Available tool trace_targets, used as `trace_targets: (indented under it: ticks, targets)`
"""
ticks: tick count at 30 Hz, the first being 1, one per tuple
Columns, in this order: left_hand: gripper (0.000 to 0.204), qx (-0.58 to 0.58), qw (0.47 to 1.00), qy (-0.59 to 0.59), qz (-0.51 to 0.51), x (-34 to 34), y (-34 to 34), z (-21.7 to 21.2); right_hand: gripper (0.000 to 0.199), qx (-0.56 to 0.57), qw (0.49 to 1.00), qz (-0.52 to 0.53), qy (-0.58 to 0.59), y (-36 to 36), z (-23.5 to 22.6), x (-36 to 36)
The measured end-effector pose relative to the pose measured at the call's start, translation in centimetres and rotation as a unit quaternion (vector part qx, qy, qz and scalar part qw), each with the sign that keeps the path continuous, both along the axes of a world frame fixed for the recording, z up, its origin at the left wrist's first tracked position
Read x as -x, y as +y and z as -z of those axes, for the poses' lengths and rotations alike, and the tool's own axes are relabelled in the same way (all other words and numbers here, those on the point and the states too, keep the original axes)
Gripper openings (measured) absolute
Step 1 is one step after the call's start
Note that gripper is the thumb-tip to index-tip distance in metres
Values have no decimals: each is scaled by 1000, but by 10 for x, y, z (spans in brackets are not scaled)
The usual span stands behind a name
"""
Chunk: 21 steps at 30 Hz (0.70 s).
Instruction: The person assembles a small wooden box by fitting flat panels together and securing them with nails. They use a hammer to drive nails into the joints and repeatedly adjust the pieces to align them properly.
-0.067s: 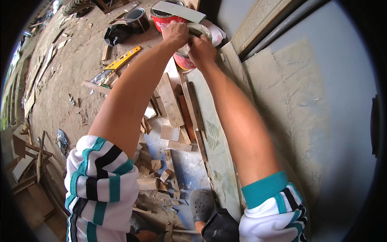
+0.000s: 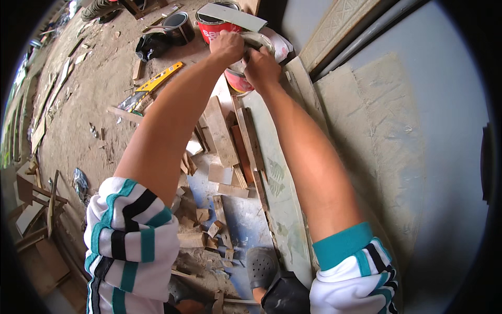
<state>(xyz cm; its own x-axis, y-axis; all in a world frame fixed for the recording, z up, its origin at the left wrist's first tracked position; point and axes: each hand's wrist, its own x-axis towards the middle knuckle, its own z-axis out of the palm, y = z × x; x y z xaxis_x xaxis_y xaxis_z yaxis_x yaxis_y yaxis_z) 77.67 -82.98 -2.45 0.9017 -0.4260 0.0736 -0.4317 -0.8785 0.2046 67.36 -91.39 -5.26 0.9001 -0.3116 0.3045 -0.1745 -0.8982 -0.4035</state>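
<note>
Both arms reach far forward to a pink-and-red can [image 2: 239, 82] with a pale, coated rim. My left hand [image 2: 228, 47] is closed in a fist at the can's left side, and the fingers' inner side is turned away. Just right of it, my right hand [image 2: 262, 64] is closed over the can's opening, thumb and fingers drawn together. Whatever either hand grips is hidden by the fingers. Behind my left hand stands a larger red can [image 2: 210, 30], with a flat pale board [image 2: 233, 14] lying across its top.
A dark open can [image 2: 178, 27] and a black plastic bag [image 2: 151, 46] stand at the far left. A yellow handsaw [image 2: 159, 77] lies on the dirt floor. Wood offcuts [image 2: 222, 131] are scattered below my arms, beside a long pale greenish board [image 2: 277, 172]. A grey wall [image 2: 449, 104] rises right.
</note>
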Motion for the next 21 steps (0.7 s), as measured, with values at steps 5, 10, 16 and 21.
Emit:
trace_targets:
  ticks: [5, 10, 16, 21]
  targets:
    - [32, -36, 992, 92, 83, -15, 14, -9, 20, 13, 999, 21, 33, 2, -4, -1]
    - [25, -138, 965, 149, 167, -48, 25, -22, 22, 16, 998, 14, 56, 6, -13, 3]
    - [21, 41, 901, 432, -22, -43, 15, -46, 23, 28, 997, 14, 69, 3, -9, -1]
    - [26, -321, 909, 122, 236, -48, 12, -59, 29, 80, 991, 25, 105, 3, -9, -2]
